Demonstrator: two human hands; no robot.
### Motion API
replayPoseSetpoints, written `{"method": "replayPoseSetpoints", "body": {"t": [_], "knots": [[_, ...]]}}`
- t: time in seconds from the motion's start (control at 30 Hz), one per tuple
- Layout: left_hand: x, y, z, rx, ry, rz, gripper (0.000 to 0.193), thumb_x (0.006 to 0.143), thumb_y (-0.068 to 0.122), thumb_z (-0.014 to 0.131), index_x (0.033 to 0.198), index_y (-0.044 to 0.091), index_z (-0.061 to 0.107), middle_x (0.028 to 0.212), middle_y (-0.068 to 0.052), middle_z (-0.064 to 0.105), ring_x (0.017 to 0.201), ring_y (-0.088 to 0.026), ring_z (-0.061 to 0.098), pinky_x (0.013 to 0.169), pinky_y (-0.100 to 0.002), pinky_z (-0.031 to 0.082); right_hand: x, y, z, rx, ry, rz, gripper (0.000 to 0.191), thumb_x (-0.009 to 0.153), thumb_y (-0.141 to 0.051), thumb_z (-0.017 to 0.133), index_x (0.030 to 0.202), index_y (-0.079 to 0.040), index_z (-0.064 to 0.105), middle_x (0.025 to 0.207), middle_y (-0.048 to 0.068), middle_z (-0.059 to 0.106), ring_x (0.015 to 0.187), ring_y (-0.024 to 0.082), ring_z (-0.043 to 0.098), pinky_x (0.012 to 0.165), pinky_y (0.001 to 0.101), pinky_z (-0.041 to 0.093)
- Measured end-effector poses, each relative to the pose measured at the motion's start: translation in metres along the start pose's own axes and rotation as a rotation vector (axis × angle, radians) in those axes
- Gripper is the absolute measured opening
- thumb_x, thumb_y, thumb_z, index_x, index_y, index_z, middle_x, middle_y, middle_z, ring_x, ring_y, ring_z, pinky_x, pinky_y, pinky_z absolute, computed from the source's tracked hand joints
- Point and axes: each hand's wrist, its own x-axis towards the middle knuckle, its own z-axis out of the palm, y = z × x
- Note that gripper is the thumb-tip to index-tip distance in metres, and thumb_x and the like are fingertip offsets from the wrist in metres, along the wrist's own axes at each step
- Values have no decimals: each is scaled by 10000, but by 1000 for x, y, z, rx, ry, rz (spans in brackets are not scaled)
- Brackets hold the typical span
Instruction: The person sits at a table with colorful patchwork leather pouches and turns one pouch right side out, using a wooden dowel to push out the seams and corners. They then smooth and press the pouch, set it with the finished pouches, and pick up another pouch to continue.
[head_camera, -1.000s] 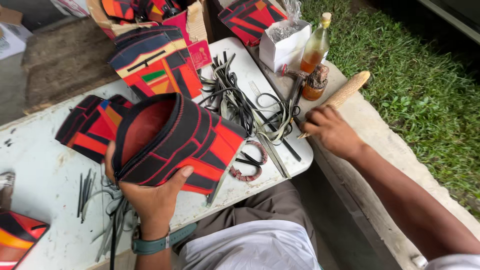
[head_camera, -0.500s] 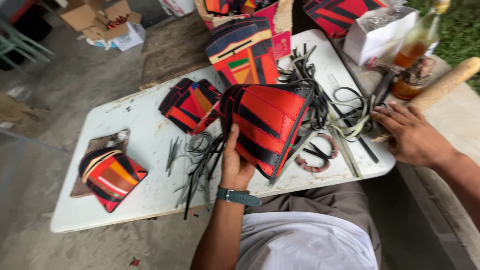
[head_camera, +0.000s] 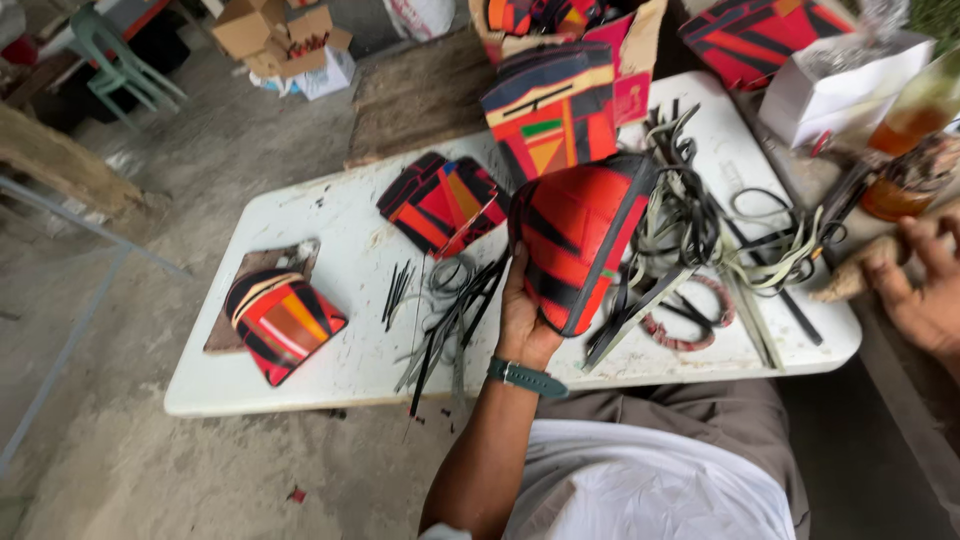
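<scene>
Head view looks down on a red and black woven bag (head_camera: 578, 240) held on its side above the middle of the white tabletop (head_camera: 330, 375), its black rim turned to the right. Left hand (head_camera: 522, 318) grips it from below, fingers closed around its lower left edge; a green watch (head_camera: 528, 378) sits on that wrist. Right hand (head_camera: 925, 290) rests at the right edge, fingers spread loosely over a wooden mallet (head_camera: 850, 275), touching it without a firm grasp. Black and pale straps (head_camera: 690, 225) lie tangled just right of the bag. Behind it stands a taller patterned bag (head_camera: 550, 110); a folded one (head_camera: 445, 200) lies to the left, and another (head_camera: 280, 318) sits well apart near the left end.
</scene>
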Motion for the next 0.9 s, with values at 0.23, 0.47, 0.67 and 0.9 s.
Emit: {"method": "replayPoseSetpoints", "body": {"t": [0.23,0.47,0.67,0.9], "knots": [[-5,-1,-3,41,115,71,557,1021,378,666,1481,93,538,1452,-109,617,1292,-271,614,1124,-449,487,13,-28,3,183,1,18,591,1081,-291,616,1532,46,436,1479,316,472,1358,410,485,1121,463,407],[-12,-11,-3,28,45,7,546,1005,355,653,1468,90,537,1451,-117,611,1305,-280,595,1131,-452,466,22,-104,-74,250,212,-259,622,1110,-368,501,1540,69,394,1586,324,372,1500,438,372,1241,535,305],[7,-54,-17,42,101,27,501,1052,315,613,1486,83,520,1452,-111,609,1324,-261,584,1156,-442,463,33,-273,-72,88,170,-621,738,987,-548,541,1299,121,535,1574,264,397,1501,462,279,1206,637,206],[-8,-56,-21,103,124,-65,480,1019,330,568,1429,80,549,1416,-138,608,1277,-296,597,1094,-494,484,37,-330,-74,-38,-121,-766,865,873,-791,350,1461,-194,563,1568,205,422,1485,453,240,1094,741,9]]}}
